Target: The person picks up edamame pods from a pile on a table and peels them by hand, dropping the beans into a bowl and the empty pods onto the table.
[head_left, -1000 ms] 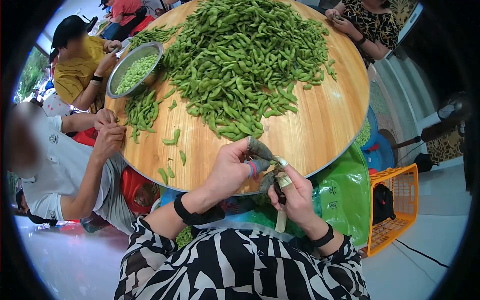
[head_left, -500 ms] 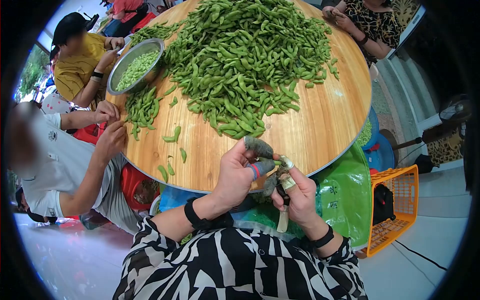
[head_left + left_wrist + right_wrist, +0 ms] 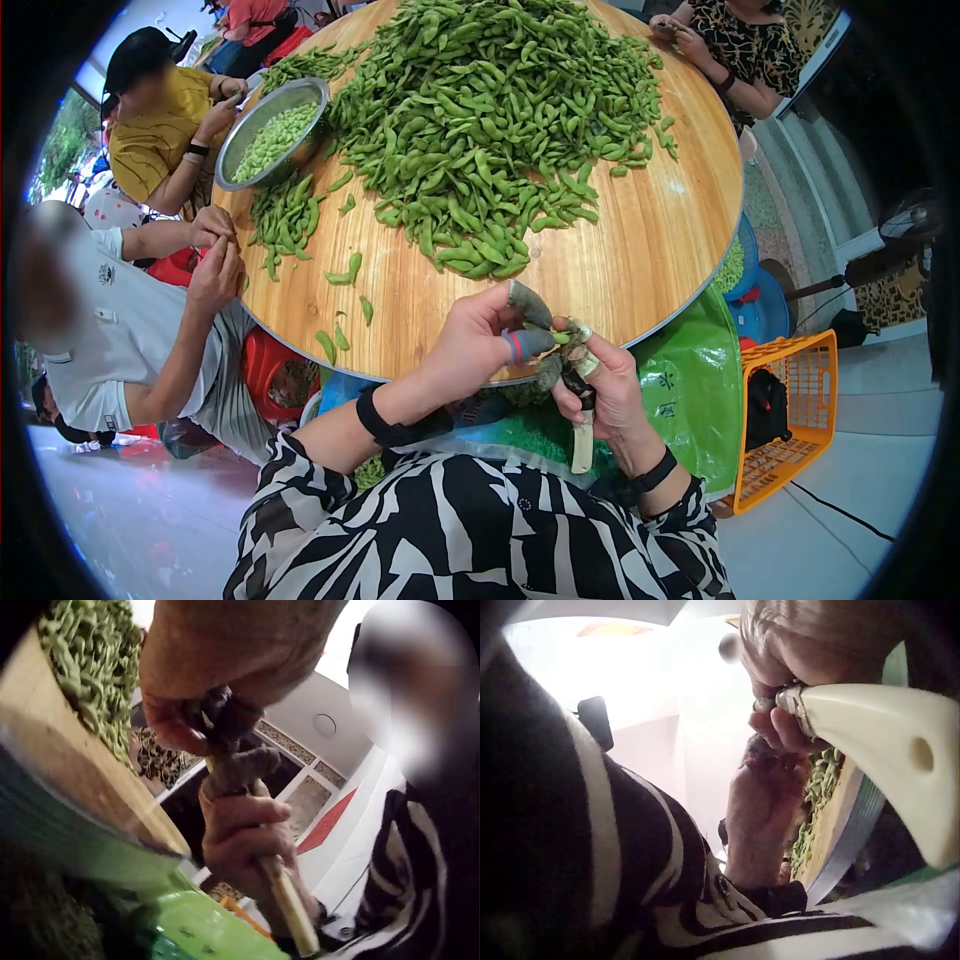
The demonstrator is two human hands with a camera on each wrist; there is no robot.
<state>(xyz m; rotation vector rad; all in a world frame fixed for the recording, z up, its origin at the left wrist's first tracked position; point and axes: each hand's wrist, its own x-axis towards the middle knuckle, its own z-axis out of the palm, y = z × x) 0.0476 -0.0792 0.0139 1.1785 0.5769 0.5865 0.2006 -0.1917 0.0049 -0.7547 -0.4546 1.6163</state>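
My left hand, with grey coverings on thumb and forefinger, pinches a green soybean pod over the near table edge. Right against it, my right hand, its fingertips wrapped in pale tape and grey cloth, grips a tool by its cream handle. That handle looms large in the right wrist view, curved, with a hole near its end; the tool's working end is hidden by the fingers. In the left wrist view the handle sticks out below the right hand.
A big heap of soybean pods covers much of the round wooden table. A metal bowl of shelled beans stands at its left. Other people sit around. An orange crate and a green plastic sheet are at my right.
Both hands have shifted slightly right, and the cream handle with them. The green pod shows more clearly between the fingers now. The left neighbour's hands have moved a little.
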